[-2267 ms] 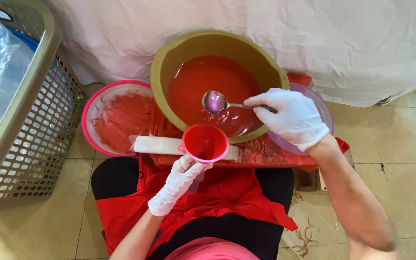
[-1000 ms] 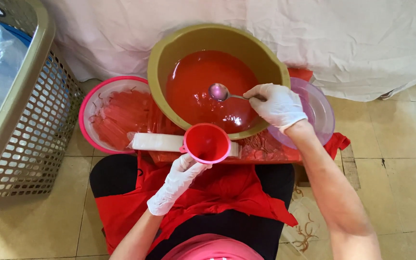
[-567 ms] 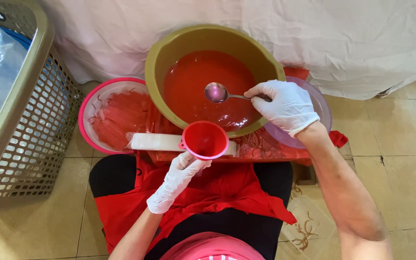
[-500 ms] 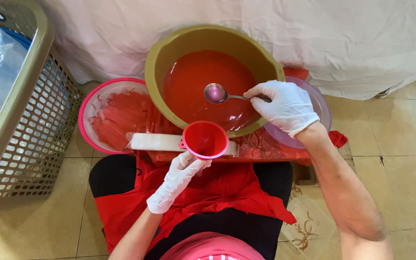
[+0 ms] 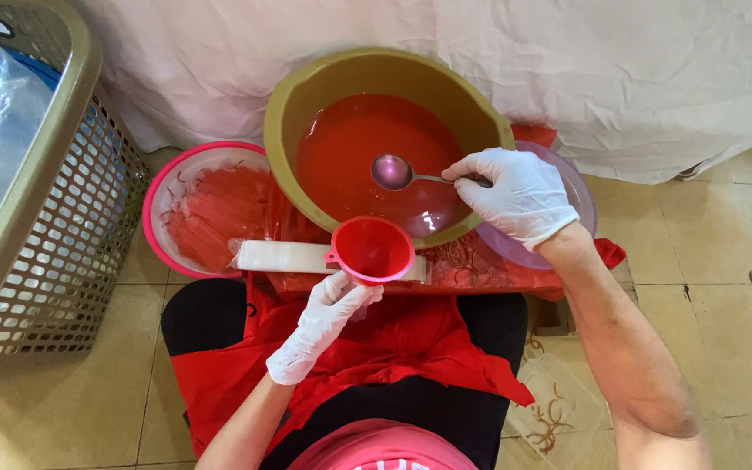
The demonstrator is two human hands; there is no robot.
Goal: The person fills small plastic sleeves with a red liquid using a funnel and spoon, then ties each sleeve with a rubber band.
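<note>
A: We have our right hand [image 5: 520, 193], in a white glove, pinched on the handle of a small metal spoon [image 5: 393, 171]; its fingers are together on the handle's end. The spoon's long axis runs nearly level across the view, bowl to the left of the fingers, hanging over the red liquid [image 5: 367, 152] in the large olive-green plastic basin [image 5: 293, 96].

B: And our left hand [image 5: 328, 322], gloved too, grips the red plastic funnel [image 5: 373, 251] from below, fingers closed round its neck, though we cannot see the spout itself. The funnel's mouth faces up, just in front of the basin's near rim.

A: So the funnel lies below and slightly left of the spoon's bowl, toward our body, and the spoon hand is the one nearer the liquid.

B: Beside the funnel lies a flat stack of clear narrow bags [image 5: 285, 257]. Left of the basin sits a pink-rimmed round bowl [image 5: 157, 187] with red-tinted plastic bags in it.

A: Under it all a red plastic sheet [image 5: 498, 274] covers a low stand, and a red apron [image 5: 393, 348] lies over our lap. The floor is beige tile [image 5: 707, 252], a white cloth [image 5: 611, 70] hangs behind, and a tan latticed laundry basket [image 5: 54, 235] stands at the left.
</note>
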